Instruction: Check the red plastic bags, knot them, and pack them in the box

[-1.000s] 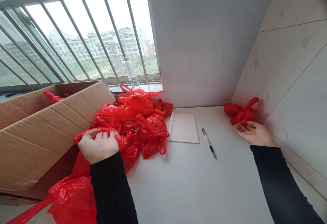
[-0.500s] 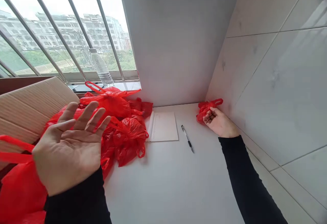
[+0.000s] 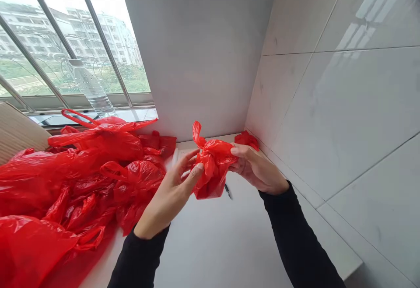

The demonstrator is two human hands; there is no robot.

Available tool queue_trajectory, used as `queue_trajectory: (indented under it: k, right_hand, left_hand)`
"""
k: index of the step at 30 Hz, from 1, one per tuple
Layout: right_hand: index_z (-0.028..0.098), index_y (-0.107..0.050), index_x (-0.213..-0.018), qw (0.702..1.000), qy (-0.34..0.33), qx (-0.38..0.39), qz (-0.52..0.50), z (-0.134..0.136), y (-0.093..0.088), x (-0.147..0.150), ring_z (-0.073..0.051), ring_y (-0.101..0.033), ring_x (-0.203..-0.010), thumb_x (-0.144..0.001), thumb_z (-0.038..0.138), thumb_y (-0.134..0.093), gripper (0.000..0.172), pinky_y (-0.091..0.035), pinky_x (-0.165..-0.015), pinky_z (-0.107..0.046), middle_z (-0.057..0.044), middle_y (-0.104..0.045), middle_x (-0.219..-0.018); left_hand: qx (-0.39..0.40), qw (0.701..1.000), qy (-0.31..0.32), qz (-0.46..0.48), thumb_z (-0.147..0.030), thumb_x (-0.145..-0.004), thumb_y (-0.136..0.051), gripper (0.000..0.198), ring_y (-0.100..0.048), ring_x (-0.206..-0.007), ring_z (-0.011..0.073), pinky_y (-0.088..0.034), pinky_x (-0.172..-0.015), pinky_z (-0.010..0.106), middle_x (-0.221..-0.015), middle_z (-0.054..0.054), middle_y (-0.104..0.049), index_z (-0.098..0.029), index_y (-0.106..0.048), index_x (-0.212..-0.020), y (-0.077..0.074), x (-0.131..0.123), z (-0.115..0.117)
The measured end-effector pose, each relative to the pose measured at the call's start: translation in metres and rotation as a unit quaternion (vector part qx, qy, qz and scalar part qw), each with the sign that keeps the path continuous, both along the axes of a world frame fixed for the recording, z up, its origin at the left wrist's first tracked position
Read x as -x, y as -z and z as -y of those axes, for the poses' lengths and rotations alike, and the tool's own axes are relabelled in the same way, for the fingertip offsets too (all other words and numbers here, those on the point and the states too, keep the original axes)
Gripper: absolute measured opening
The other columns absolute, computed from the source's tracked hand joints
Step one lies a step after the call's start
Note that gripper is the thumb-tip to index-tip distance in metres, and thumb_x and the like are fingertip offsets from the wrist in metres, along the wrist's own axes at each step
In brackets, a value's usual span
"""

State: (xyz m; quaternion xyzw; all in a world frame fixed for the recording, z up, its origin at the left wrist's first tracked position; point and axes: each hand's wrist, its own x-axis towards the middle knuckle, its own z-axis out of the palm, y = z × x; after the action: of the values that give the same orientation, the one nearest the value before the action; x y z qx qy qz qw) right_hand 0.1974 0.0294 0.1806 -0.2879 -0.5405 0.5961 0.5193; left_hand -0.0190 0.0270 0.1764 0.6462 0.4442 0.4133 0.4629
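Observation:
A crumpled red plastic bag (image 3: 213, 165) is held in the air between both hands, above the white table (image 3: 216, 244). My right hand (image 3: 256, 170) grips its right side with curled fingers. My left hand (image 3: 173, 191) pinches its left side with thumb and fingertips. A pen (image 3: 227, 190) lies on the table just under the bag, mostly hidden. A further bit of red bag (image 3: 246, 138) lies in the corner behind my right hand.
A heap of red plastic bags (image 3: 82, 174) covers the table's left side. A cardboard box edge (image 3: 18, 130) shows at far left. A water bottle (image 3: 88, 86) stands on the window sill. Tiled wall (image 3: 328, 104) closes the right side.
My right hand picked the crumpled bag up from the corner and brought it to the middle. My left hand left the heap and took hold of the bag. The view swung right.

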Motion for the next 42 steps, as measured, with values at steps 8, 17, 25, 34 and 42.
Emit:
queue_trajectory:
  k: [8,17,25,34,42]
  right_hand:
    - [0.021,-0.048,-0.066,0.999,0.031,-0.008,-0.041,-0.002,0.003,-0.008,-0.013,-0.036,-0.067,-0.094,0.035,-0.061,0.033,-0.035,-0.067,-0.028,0.003,-0.039,-0.07]
    - [0.024,-0.063,-0.083,0.983,0.163,-0.051,0.064,-0.007,0.005,-0.001,-0.017,-0.059,-0.095,-0.094,0.043,-0.066,0.021,-0.044,-0.094,-0.034,0.001,-0.064,-0.092]
    - [0.033,-0.053,-0.131,0.984,0.076,-0.035,0.154,-0.005,0.013,0.018,-0.02,-0.068,-0.09,-0.088,0.055,-0.073,0.052,-0.054,-0.08,-0.037,-0.002,-0.071,-0.109]
    - [0.025,-0.058,-0.087,0.961,0.232,-0.102,0.109,-0.014,0.016,0.008,-0.015,-0.053,-0.077,-0.099,0.053,-0.059,0.031,-0.043,-0.073,-0.03,0.003,-0.055,-0.079]
    - [0.029,-0.064,-0.114,0.983,0.113,-0.053,0.135,-0.008,0.011,0.01,-0.019,-0.066,-0.09,-0.091,0.055,-0.069,0.035,-0.052,-0.083,-0.035,-0.001,-0.07,-0.097]
  left_hand:
    - [-0.036,0.999,0.018,0.025,-0.047,-0.092,-0.068,0.026,-0.062,-0.085,0.0139,-0.049,-0.078,0.022,-0.086,-0.001,-0.064,-0.022,-0.07,-0.097,-0.002,0.009,-0.002]
    - [-0.027,0.985,-0.098,0.14,-0.05,-0.086,-0.074,0.031,-0.064,-0.09,0.0159,-0.056,-0.069,0.021,-0.103,0.002,-0.068,-0.022,-0.065,-0.095,-0.006,0.026,-0.004]
    - [-0.001,0.99,-0.064,0.126,-0.051,-0.086,-0.074,0.033,-0.066,-0.082,0.0159,-0.057,-0.062,0.023,-0.102,0.002,-0.069,-0.022,-0.066,-0.099,-0.006,0.023,0.0]
    - [-0.017,0.954,-0.202,0.222,-0.041,-0.079,-0.078,0.026,-0.061,-0.068,0.0121,-0.043,-0.045,0.015,-0.083,0.001,-0.065,-0.02,-0.064,-0.085,-0.012,0.039,-0.006]
    - [-0.011,0.949,-0.191,0.249,-0.036,-0.076,-0.079,0.023,-0.051,-0.059,0.0094,-0.045,-0.046,0.017,-0.076,0.0,-0.061,-0.02,-0.064,-0.082,-0.015,0.031,-0.005]
